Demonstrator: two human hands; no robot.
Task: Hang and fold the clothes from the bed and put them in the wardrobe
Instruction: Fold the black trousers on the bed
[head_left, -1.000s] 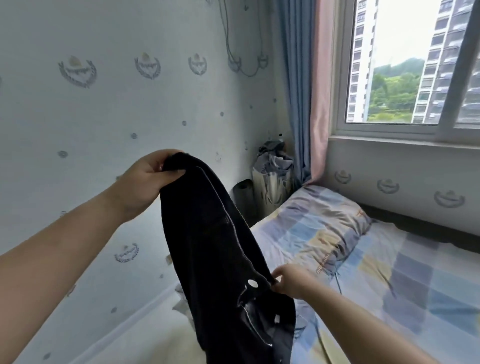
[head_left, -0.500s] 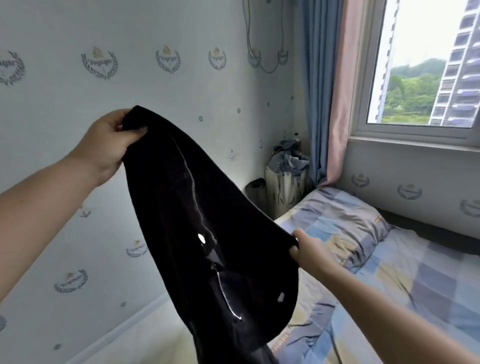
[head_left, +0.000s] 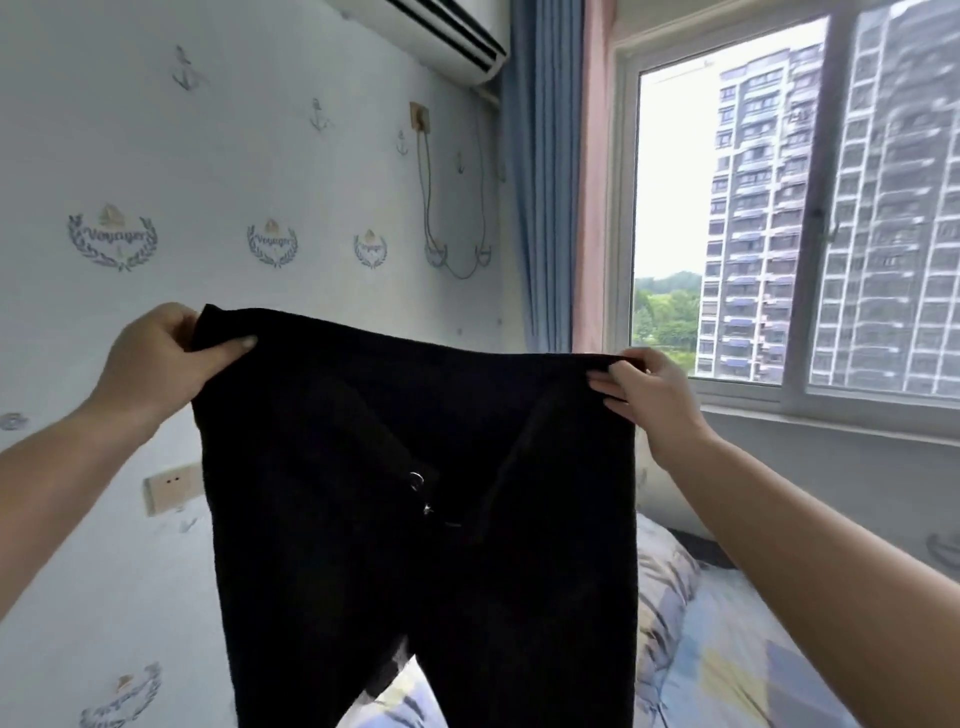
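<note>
The bed (head_left: 769, 639) fills the lower right of the view, running along the wall under the window, and it is covered with a checked sheet (head_left: 727, 680) in pale blue, grey and yellow squares. At its near-left end, against the corner, a pillow (head_left: 662, 582) in the same checked fabric lies directly on the sheet, rumpled and only partly visible past the dark cloth hanging in front of it. A further strip of the checked bedding shows at the bottom edge of the view, in the gap between the two hanging legs of that cloth.
</note>
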